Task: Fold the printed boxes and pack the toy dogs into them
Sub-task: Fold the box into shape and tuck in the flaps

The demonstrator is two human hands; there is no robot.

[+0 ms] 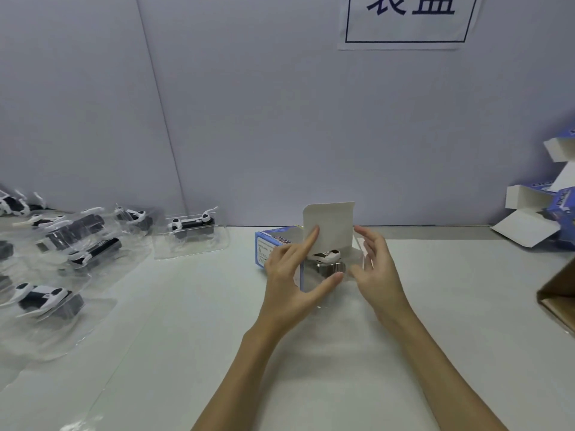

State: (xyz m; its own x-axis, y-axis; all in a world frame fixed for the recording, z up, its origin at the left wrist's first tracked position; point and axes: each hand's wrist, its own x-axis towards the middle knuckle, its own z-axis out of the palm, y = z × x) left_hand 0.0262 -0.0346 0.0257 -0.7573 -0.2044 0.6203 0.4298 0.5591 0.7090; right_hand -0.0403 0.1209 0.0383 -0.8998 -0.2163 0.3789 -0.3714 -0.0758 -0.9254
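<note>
Both my forearms reach in from the bottom edge to the printed box in the middle of the tabletop. My left hand holds its open end, forefinger pressed against the upright white flap and thumb stretched under the mouth, a loose pinch rather than a clench. My right hand is released, fingers nearly straight, just beside the clear plastic shell that carries the toy dog. Whether those fingers touch the shell I cannot tell.

I judge the box light and thin, stiff only along its creases, so it will buckle if squeezed mid-panel; better to hold it at the corners near the mouth. The shell looks slick and springy, and the dog's thin white legs look fragile, so I would push on the shell's rear edge, not on the toy.

The box is blue and white with small print on its side, lying flat, flap standing up. The dog is black and white, half inside the mouth.

Farther left, more toy dogs in clear shells lie scattered. At the right edge sit folded blue boxes with open white flaps, and a brown carton corner.
</note>
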